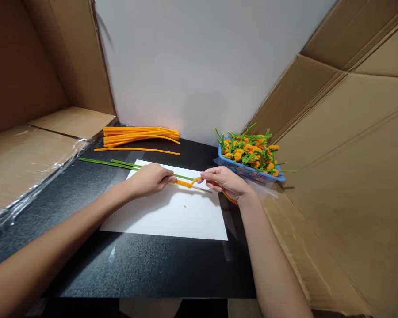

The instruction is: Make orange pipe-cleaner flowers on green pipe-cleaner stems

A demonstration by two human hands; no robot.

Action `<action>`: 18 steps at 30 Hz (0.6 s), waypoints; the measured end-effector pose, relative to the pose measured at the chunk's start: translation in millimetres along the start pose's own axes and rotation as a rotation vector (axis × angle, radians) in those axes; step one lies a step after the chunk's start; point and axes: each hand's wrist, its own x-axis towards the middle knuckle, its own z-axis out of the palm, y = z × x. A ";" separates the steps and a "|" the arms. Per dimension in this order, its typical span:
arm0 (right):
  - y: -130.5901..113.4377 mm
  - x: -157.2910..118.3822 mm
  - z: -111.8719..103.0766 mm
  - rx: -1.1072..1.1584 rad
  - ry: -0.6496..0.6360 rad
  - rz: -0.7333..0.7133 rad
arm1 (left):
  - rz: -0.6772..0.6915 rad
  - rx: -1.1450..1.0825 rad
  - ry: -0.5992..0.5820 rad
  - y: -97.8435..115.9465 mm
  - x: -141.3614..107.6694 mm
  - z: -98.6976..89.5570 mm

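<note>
My left hand (149, 179) is closed in a pinch on the green pipe cleaners (119, 163), which run from it toward the far left of the table. My right hand (223, 183) is narrowed to a fingertip grip on the orange pipe cleaner (185, 183). This piece forms a fuzzy, crimped length and an arched loop between my hands, and its tail (230, 197) hangs beyond my right palm. Both hands work directly above the white paper sheet (172, 216), which lies on the black table (119, 260). A small orange fragment (185, 206) rests on the sheet, nearer my body than the gap between my hands.

Ahead of my left hand lie the bundle of orange pipe cleaners (139, 136) and a single loose orange strand (135, 149). Just ahead of my right hand stands the blue plastic basket (248, 170), filled with orange-and-green pipe-cleaner flowers (248, 152). Transparent plastic film (265, 187) lies between my right wrist and the basket. Beyond my right forearm rises a cardboard panel (334, 132); a second cardboard panel (29, 66) lies beyond my left arm. A white wall (199, 57) closes the far side.
</note>
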 end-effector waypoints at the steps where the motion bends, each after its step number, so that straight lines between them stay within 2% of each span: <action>1: -0.9 -0.7 1.8 -0.013 0.018 -0.023 | -0.065 0.072 0.082 -0.8 0.4 1.6; 3: -1.1 -0.8 5.0 -0.036 0.026 -0.060 | -0.166 0.105 0.238 -1.2 0.6 2.6; 5: 1.1 1.2 7.4 -0.086 -0.023 -0.050 | -0.196 0.007 0.355 0.6 0.6 1.6; 8: 7.5 7.0 8.3 -0.186 -0.074 0.019 | -0.177 -0.188 0.416 3.8 1.5 0.8; 13: 15.0 12.6 4.3 -0.165 0.049 0.074 | -0.127 -0.480 0.317 -2.9 5.7 4.1; 16: 15.3 11.6 0.9 -0.136 0.116 0.047 | -0.042 -0.600 0.149 -6.5 5.8 2.9; 18: 15.2 11.0 -1.3 -0.142 0.115 0.034 | 0.031 -0.568 -0.004 -5.2 4.3 1.2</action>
